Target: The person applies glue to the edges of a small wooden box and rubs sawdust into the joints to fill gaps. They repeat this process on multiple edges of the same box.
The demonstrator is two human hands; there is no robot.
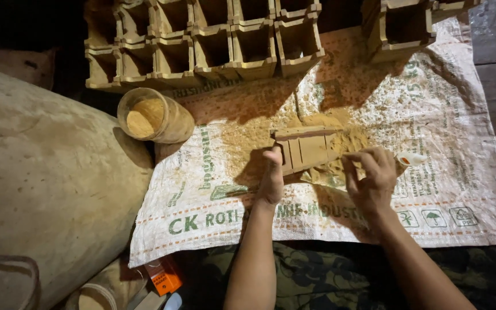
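Small slatted tan wooden box (306,149) lies on white woven plastic sack (460,143), long axis running left-right, sawdust beneath. Left hand (272,178) nearer: fingers closed on box's left end, thumb up. Right hand (371,175) just right of box, fingers loosely curled, pinching something pale; what, cannot tell. Sawdust jar (155,117) well left.

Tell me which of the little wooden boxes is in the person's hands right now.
The wooden box lying on the sawdust-strewn woven sack, steadied by the left hand, with the right hand beside it. The other boxes sit stacked at the sack's far edge, untouched.
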